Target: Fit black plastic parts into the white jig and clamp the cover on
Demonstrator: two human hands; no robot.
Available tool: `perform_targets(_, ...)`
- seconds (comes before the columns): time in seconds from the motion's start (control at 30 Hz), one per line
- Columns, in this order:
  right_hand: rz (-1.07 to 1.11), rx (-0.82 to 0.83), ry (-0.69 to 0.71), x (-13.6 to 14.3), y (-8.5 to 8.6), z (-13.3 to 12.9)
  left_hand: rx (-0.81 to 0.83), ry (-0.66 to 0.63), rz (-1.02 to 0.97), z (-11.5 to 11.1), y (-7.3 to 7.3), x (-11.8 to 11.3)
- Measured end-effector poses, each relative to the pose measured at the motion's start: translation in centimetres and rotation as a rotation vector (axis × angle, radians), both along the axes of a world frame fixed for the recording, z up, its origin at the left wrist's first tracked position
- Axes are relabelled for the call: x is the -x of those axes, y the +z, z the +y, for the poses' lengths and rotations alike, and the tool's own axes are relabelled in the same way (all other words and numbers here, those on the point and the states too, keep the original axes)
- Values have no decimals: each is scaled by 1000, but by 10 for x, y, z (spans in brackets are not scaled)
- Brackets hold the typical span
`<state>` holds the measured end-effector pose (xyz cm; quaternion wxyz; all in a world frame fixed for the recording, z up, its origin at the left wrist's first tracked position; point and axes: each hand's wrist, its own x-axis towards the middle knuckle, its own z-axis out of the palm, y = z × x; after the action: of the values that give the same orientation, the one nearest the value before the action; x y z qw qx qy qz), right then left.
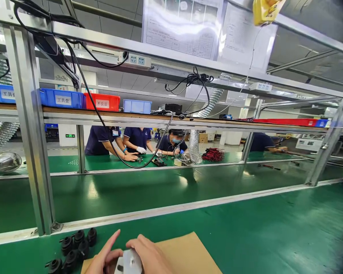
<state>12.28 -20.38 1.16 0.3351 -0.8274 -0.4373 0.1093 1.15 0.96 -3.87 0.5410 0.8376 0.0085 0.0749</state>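
At the bottom edge of the head view my two hands meet around a small white block-like part (131, 262) with a dark slot. My right hand (150, 254) is closed over its top and right side. From the left, my left hand (104, 255) grips it with curled fingers, while one finger points up and away. The part's lower portion is cut off by the frame, and its exact kind does not show. Beneath the hands lies a brown cardboard sheet (188, 252). Several black round parts with short side spouts (71, 258) stand left of my left hand.
A metal post (31, 133) rises at the left behind the green bench top (263, 228). Overhead, a shelf carries blue bins (63, 99) and a red bin (103, 102). A black cable (108, 133) hangs down. Co-workers (137, 139) work at the far bench beside red-black wires (213, 154).
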Motion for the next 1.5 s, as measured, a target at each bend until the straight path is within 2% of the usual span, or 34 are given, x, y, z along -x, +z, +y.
perform_targets(0.07,-23,42,-64,7,-4,2,-34,-29,-44,3,3,2)
perform_targets(0.13,-24,39,-8,9,2,-6,-31,-78,-61,5,6,4)
perform_targets(0.2,50,-13,125,3,9,-22,-31,-129,-59,6,7,6)
perform_targets(0.33,455,-281,337,-22,6,-48,-71,-214,-41,4,5,6)
perform_targets(0.43,603,-394,496,-29,5,-45,-13,-282,-23,-1,11,6)
perform_targets(0.53,731,-415,712,-20,20,-34,148,-288,80,-9,26,10)
perform_targets(0.57,732,-415,745,-15,25,-31,191,-275,114,-13,31,12)
perform_targets(0.63,632,-387,682,-8,31,-29,271,-267,127,-19,39,15)
perform_targets(0.73,420,-233,321,3,23,-29,348,-230,94,-26,41,17)
perform_targets(0.8,297,-171,77,12,13,-27,288,-112,93,-28,39,18)
perform_targets(0.83,232,-180,-2,16,8,-24,230,-41,89,-29,38,17)
perform_targets(0.9,115,-232,-77,24,3,-19,126,44,76,-26,37,17)
perform_targets(0.97,29,-270,-70,28,7,-17,95,14,58,-22,38,16)
perform_targets(1.03,16,-273,55,24,19,-23,110,-72,62,-18,41,16)
perform_targets(1.13,149,-233,334,7,40,-41,157,-240,107,-14,50,17)
perform_targets(1.23,249,-226,405,-11,51,-53,143,-385,173,-12,57,19)
perform_targets(1.3,279,-230,465,-18,49,-51,68,-418,204,-11,58,19)
perform_targets(1.37,338,-222,586,-21,44,-45,5,-419,213,-9,58,19)
perform_targets(1.43,413,-238,691,-23,36,-38,-21,-415,206,-9,57,18)
perform_targets(1.5,463,-250,730,-21,27,-32,-17,-426,189,-10,57,17)
